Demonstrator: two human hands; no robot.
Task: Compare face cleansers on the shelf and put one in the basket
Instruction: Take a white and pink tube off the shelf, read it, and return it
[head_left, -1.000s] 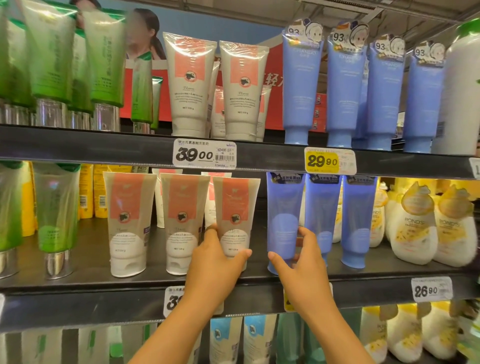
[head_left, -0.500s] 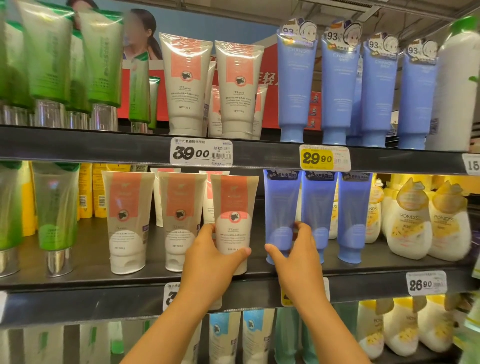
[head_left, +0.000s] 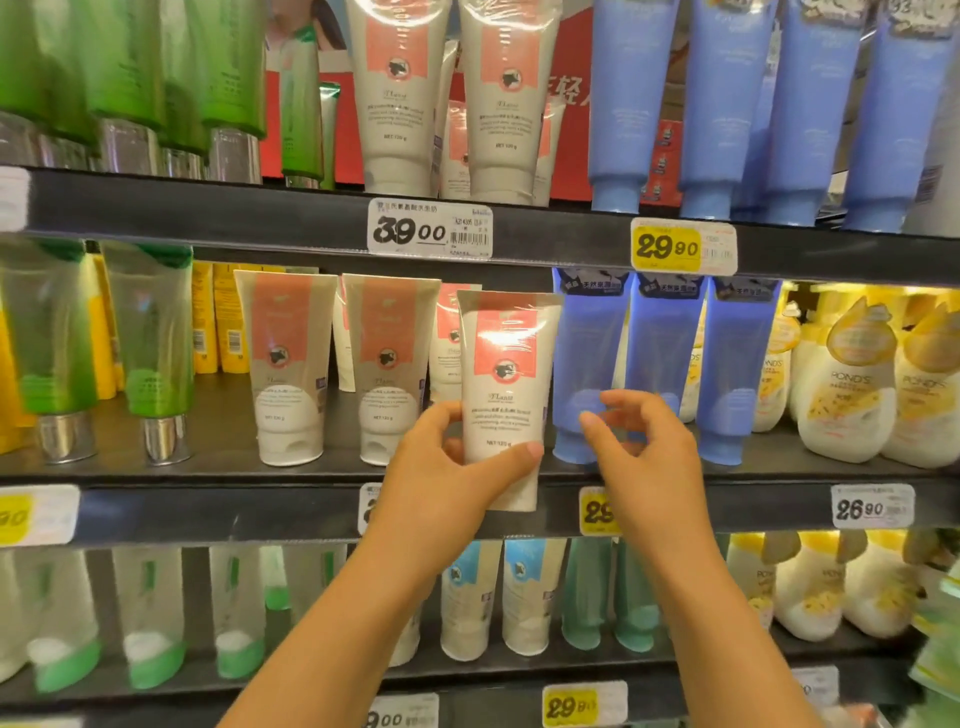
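My left hand (head_left: 447, 483) grips a white face cleanser tube with a coral label (head_left: 506, 364) by its lower end and holds it upright, lifted forward off the middle shelf (head_left: 208, 509). Two matching tubes (head_left: 288, 364) stand to its left on that shelf. My right hand (head_left: 644, 467) hovers with loosely curled fingers in front of the blue cleanser tubes (head_left: 587, 338) and holds nothing. No basket is in view.
Price tags read 39.00 (head_left: 430, 231) and 29.90 (head_left: 683, 247) on the upper shelf edge. Green tubes (head_left: 156, 353) stand at the left, cream Pond's bottles (head_left: 852, 384) at the right. More white and blue tubes fill the top shelf, and other tubes line the shelf below.
My left hand has pulled the coral-labelled tube off the shelf towards me. My right hand has come back off the blue tubes. The view has moved closer to the shelf.
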